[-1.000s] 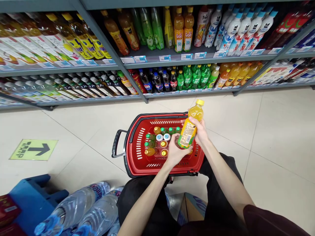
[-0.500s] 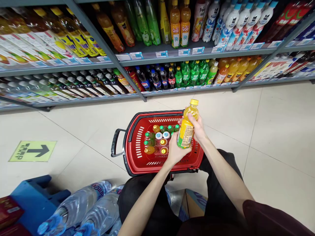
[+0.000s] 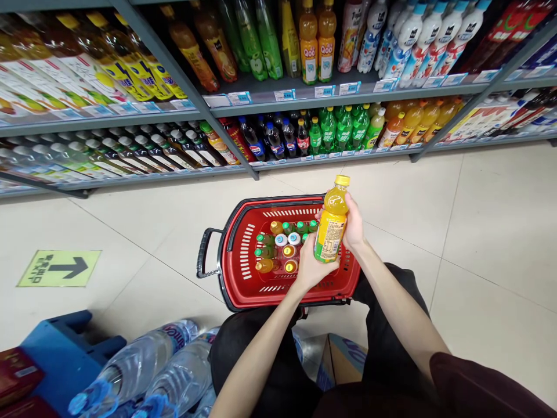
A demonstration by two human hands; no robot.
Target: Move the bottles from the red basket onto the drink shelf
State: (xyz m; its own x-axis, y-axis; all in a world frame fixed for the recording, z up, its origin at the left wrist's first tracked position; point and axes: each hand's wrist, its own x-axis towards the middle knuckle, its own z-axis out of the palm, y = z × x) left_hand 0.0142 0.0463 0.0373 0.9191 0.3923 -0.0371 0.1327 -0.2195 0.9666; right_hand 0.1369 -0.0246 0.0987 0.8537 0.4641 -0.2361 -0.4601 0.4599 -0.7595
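Note:
I hold an orange juice bottle [image 3: 332,223] with a yellow cap upright over the right side of a red shopping basket [image 3: 238,273]. My left hand [image 3: 310,268] grips the bottle's lower part from below. My right hand [image 3: 353,223] is wrapped round its upper body from the right. Inside the basket stand several small bottles [image 3: 281,247] with green, orange and white caps. The basket sits on the tiled floor in front of my knees.
Drink shelves [image 3: 278,96] full of bottles run across the back. A black basket handle [image 3: 203,255] sticks out to the left. Large water bottles [image 3: 143,371] and a blue crate [image 3: 56,354] lie at lower left. A yellow arrow sticker [image 3: 58,267] marks the floor.
The bottle has shifted slightly left and lower over the basket. My right hand's grip has turned on it so the fingers sit behind it. The view has tilted a little.

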